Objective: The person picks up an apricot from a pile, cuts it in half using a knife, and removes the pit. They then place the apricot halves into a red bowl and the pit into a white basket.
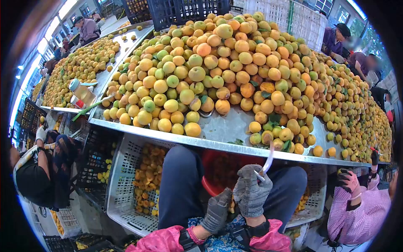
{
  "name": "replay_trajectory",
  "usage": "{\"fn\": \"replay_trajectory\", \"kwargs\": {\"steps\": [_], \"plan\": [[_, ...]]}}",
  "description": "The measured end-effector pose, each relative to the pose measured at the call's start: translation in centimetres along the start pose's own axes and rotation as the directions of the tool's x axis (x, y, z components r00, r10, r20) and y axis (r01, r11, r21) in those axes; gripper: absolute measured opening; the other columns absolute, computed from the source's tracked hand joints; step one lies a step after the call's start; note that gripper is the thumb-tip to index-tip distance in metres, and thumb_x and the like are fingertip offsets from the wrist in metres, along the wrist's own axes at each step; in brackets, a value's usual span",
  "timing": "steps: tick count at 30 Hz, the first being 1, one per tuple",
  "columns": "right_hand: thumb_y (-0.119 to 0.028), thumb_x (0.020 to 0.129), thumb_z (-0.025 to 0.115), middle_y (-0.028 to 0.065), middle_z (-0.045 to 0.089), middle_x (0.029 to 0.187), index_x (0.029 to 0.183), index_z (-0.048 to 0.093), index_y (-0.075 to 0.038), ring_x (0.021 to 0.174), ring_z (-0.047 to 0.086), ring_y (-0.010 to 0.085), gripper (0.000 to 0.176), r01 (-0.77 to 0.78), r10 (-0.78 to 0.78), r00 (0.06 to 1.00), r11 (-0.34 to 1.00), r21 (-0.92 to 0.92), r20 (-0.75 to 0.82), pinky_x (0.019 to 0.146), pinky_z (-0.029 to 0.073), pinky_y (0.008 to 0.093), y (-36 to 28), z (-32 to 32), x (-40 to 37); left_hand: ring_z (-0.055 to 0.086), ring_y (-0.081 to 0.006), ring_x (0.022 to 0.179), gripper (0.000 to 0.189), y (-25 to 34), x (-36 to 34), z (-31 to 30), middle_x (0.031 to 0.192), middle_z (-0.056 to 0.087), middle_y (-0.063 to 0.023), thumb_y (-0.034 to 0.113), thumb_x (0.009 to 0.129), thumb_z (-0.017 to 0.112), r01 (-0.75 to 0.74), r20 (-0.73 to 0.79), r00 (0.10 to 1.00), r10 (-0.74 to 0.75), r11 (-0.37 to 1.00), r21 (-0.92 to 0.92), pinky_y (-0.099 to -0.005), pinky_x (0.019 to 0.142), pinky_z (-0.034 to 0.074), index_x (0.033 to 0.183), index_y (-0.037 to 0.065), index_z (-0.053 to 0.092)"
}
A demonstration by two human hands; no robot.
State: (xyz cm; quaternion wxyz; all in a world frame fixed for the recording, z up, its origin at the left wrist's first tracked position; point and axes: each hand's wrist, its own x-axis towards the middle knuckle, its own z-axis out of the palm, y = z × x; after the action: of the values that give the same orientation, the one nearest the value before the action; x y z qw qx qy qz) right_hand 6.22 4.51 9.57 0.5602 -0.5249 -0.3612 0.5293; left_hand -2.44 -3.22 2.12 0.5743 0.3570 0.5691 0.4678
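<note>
In grey knitted gloves, both my hands are close together above my lap. My right hand (252,191) is closed around a slim tool with a pale curved end (269,158), which looks like a curved knife; its far end rises toward the table edge. My left hand (217,211) has its fingers curled, and a bit of orange-yellow apricot (231,206) shows between the two hands, mostly hidden. A red basin (208,185) sits between my knees under the table edge. Heaped in front are yellow-green apricots (222,59) on a metal table (218,128).
Left of my knees, a white crate (119,189) holds cut apricots (147,180); another white crate (317,189) stands at right. A bottle (82,93) is on the table's left. Co-workers sit close by on the left (35,176) and right (357,210). Black crates (189,12) stand behind the heap.
</note>
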Motion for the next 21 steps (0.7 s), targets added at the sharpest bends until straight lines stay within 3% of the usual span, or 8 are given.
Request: {"fn": "replay_trajectory", "kwargs": {"steps": [2, 9, 10, 11, 12, 15, 17, 21], "plan": [[-0.029, 0.090, 0.066, 0.0024, 0.060, 0.067, 0.085, 0.064, -0.001, 0.052, 0.054, 0.0080, 0.029, -0.024, 0.024, 0.999, 1.000, 0.005, 0.025, 0.045, 0.043, 0.0221, 0.3, 0.0, 0.3, 0.063, -0.0275, 0.066, 0.017, -0.2, 0.3, -0.1, 0.078, 0.063, -0.0153, 0.007, 0.086, 0.057, -0.371, 0.083, 0.922, 0.379, 0.797, 0.478, -0.0334, 0.059, 0.049, 0.102, 0.004, 0.063], [-0.020, 0.087, 0.069, 0.0037, 0.068, 0.076, 0.089, 0.068, 0.000, 0.064, 0.060, 0.0077, 0.019, -0.125, 0.120, 0.921, 0.992, -0.011, 0.371, 0.057, 0.049, 0.0231, 1.9, -1.2, 1.6, 0.061, -0.0153, 0.080, 0.037, -2.6, 1.4, -1.2, 0.092, 0.063, -0.0014, 0.009, 0.078, 0.067, -0.539, 0.336, 0.840, 0.426, 0.730, 0.421, -0.0317, 0.069, 0.051, 0.113, 0.007, 0.057], [-0.020, 0.086, 0.070, 0.0040, 0.068, 0.076, 0.090, 0.069, -0.001, 0.064, 0.062, 0.0094, 0.020, 0.023, 0.038, 0.890, 0.991, -0.128, 0.455, 0.059, 0.050, 0.0250, 2.1, -1.2, 1.6, 0.059, -0.0150, 0.090, 0.037, -2.7, 1.0, -0.9, 0.101, 0.060, -0.0024, 0.010, 0.081, 0.066, -0.079, 0.242, 0.965, 0.096, 0.994, -0.080, -0.0328, 0.076, 0.050, 0.116, 0.008, 0.055], [-0.020, 0.085, 0.072, 0.0043, 0.069, 0.076, 0.091, 0.069, -0.001, 0.065, 0.063, 0.0112, 0.020, 0.181, -0.030, 0.841, 0.957, -0.227, 0.540, 0.060, 0.051, 0.0269, 2.2, -1.1, 1.6, 0.057, -0.0147, 0.100, 0.038, -2.8, 0.7, -0.8, 0.110, 0.058, -0.0034, 0.011, 0.084, 0.064, 0.410, 0.340, 0.906, -0.253, 0.729, -0.548, -0.0339, 0.082, 0.050, 0.120, 0.009, 0.053], [-0.020, 0.082, 0.073, 0.0075, 0.069, 0.074, 0.091, 0.069, -0.003, 0.066, 0.067, 0.0169, 0.020, -0.031, 0.131, 0.856, 0.979, -0.203, 0.500, 0.061, 0.052, 0.0302, 1.6, -0.8, 1.5, 0.057, -0.0147, 0.100, 0.038, -2.8, 0.8, -1.0, 0.110, 0.058, -0.0034, 0.011, 0.084, 0.064, 0.411, 0.350, 0.903, -0.248, 0.735, -0.539, -0.0339, 0.082, 0.050, 0.120, 0.009, 0.053], [-0.025, 0.080, 0.075, 0.0116, 0.068, 0.076, 0.090, 0.069, -0.006, 0.069, 0.069, 0.0246, 0.022, 0.240, -0.051, 0.694, 0.957, -0.164, 0.718, 0.061, 0.052, 0.0328, 1.8, -0.5, 1.5, 0.049, -0.0167, 0.117, 0.040, -8.0, 1.5, -2.6, 0.126, 0.051, -0.0010, 0.018, 0.089, 0.058, -0.573, 0.442, 0.798, 0.410, 0.743, 0.346, -0.0326, 0.097, 0.043, 0.128, 0.013, 0.051], [-0.029, 0.081, 0.074, 0.0130, 0.067, 0.076, 0.086, 0.067, -0.009, 0.069, 0.067, 0.0293, 0.021, 0.419, -0.059, 0.549, 0.883, -0.213, 0.834, 0.059, 0.051, 0.0355, 2.3, -0.6, 1.5, 0.049, -0.0172, 0.117, 0.044, -7.8, 1.7, -4.2, 0.124, 0.052, -0.0021, 0.027, 0.088, 0.059, -0.656, 0.720, 0.690, 0.072, 0.482, 0.581, -0.0330, 0.100, 0.041, 0.128, 0.011, 0.049], [-0.027, 0.078, 0.072, 0.0121, 0.062, 0.068, 0.081, 0.065, -0.013, 0.063, 0.064, 0.0327, 0.016, 0.668, -0.218, 0.282, 0.743, -0.028, 0.934, 0.055, 0.049, 0.0400, 4.4, -0.3, 0.7, 0.052, -0.0170, 0.112, 0.034, -5.7, 2.3, -2.4, 0.116, 0.054, -0.0040, 0.029, 0.092, 0.056, -0.360, 0.540, 0.836, 0.094, 0.838, 0.411, -0.0336, 0.096, 0.043, 0.120, 0.011, 0.053]]}}
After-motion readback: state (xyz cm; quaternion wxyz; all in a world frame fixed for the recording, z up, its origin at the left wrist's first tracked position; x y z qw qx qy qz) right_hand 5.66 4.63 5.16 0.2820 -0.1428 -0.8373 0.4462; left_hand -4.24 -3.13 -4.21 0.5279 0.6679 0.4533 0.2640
